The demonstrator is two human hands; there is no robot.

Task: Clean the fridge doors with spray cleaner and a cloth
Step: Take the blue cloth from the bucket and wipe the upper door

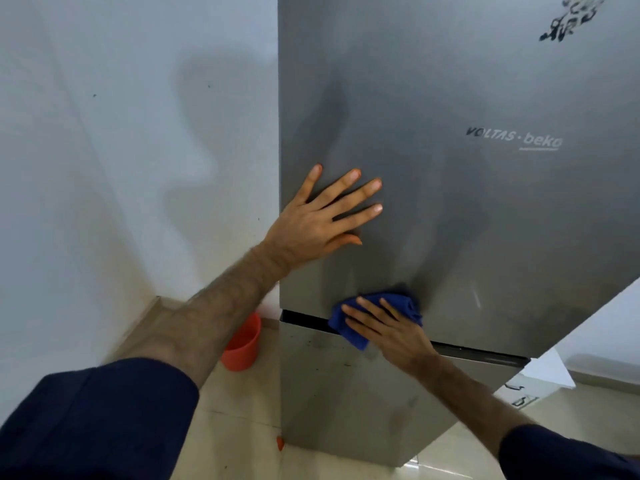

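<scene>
Blue cloth [375, 315] lies under the flat, straight fingers of the right hand [391, 332], pressed on the lower edge of the grey upper fridge door [467, 209], just above the gap to the lower door [346, 393]. The left hand [322, 216] rests spread on the same upper door. An orange bucket [242, 344] stands on the floor [242, 438] left of the fridge.

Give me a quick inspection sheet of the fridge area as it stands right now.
Surface: grey upper fridge door, streaky; lower door smudged.
Job's things: blue cloth at the upper door's bottom edge, over the gap; spray cleaner not seen.
Clutter: orange bucket on the floor left of the fridge; small orange scrap by the base.
Hands: left hand flat on the upper door; right hand presses the cloth.
Cables: nothing seen.
Surroundings: white wall, tiled floor.
</scene>
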